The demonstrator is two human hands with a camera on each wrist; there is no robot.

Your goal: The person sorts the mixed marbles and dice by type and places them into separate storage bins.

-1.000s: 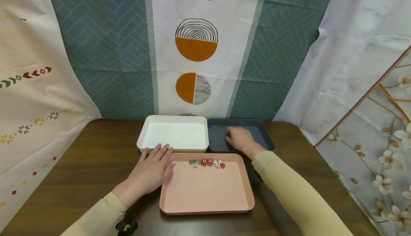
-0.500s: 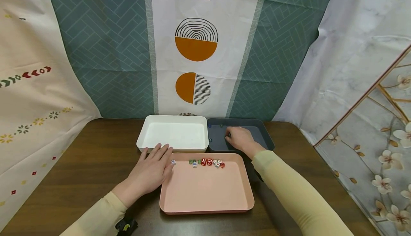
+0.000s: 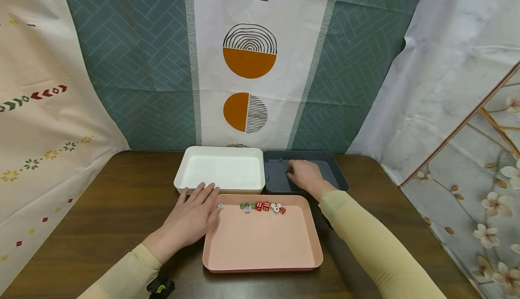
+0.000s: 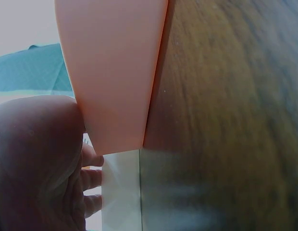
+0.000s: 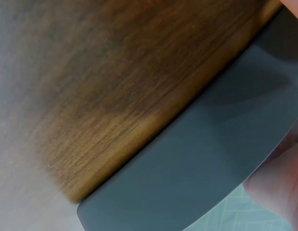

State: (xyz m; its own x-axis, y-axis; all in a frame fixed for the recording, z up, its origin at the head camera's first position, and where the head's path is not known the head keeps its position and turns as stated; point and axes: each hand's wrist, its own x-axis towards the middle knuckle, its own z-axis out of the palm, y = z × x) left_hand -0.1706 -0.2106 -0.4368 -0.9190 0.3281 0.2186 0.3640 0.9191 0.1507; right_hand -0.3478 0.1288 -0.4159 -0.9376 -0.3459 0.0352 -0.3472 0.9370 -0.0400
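Note:
My left hand lies flat with fingers spread, over the left edge of the pink tray; its fingertips reach the front rim of the white tray. Inside the dark grey tray, my right hand points down with bent fingers; whether they pinch something is hidden. A few small dark dice, one of them green, lie left of it. Along the pink tray's far side sit several dice: red ones, green ones, and white ones, with one white die beside my left fingers.
The three trays stand close together on a brown wooden table, white and grey behind, pink in front. Patterned cloths hang behind the table and at both sides. In the right wrist view, the grey tray's outer wall runs along the table edge.
The head view has shifted very slightly. My right fingers look a little more tucked in over the grey tray; my left hand and the dice stay put.

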